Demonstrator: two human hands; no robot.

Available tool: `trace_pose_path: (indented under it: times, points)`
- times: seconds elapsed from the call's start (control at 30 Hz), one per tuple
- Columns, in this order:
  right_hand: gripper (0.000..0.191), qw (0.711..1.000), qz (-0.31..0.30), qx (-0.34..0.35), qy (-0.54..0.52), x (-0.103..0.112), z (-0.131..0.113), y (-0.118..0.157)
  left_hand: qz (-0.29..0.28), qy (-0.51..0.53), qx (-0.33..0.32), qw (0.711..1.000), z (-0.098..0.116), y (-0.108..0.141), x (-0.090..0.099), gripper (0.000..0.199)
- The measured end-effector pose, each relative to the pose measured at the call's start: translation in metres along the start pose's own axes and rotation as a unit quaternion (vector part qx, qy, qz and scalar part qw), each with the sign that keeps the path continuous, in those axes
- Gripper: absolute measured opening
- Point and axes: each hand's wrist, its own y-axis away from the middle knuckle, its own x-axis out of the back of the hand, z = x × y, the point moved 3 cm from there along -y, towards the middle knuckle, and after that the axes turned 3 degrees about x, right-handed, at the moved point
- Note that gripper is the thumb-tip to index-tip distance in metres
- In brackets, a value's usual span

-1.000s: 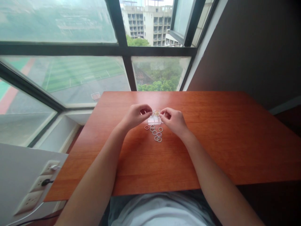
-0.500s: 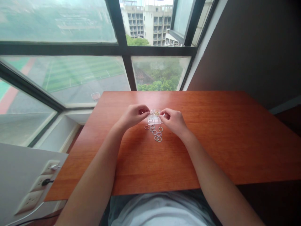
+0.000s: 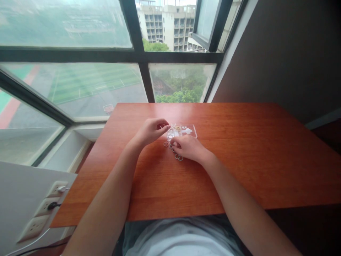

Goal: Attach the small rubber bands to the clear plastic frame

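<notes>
A small clear plastic box [image 3: 176, 134] with compartments stands on the table, its lid [image 3: 193, 131] folded out to the right. Gold-coloured rings [image 3: 177, 128] lie in a back compartment, and a silver ring [image 3: 170, 136] is in the front left one. My left hand [image 3: 155, 131] is closed at the box's left edge, fingertips against it. In front of the box, my right hand [image 3: 188, 146] has its fingertips pinched at a pale ring among the loose rings. Several of those are hidden under it; a ring [image 3: 166, 144] and two overlapping rings [image 3: 179, 157] show beside it.
The reddish-brown wooden table [image 3: 253, 153] extends to both sides. Behind it are dark-framed windows [image 3: 183, 83]. Wall sockets [image 3: 44, 208] with plugs and cables are low at the left, beyond the table's edge.
My right hand has moved from the box's right side toward me and left, down over the loose rings, uncovering the lid. My left hand has stayed in place.
</notes>
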Motion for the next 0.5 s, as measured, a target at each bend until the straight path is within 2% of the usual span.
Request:
trace_pose_path:
  times: [0.5]
  points:
    - [0.012,0.999,0.006,0.023,-0.029,0.0056,0.0032,0.0021,0.002,0.005,-0.003,1.000,-0.0016,0.0004,-0.0006,0.026]
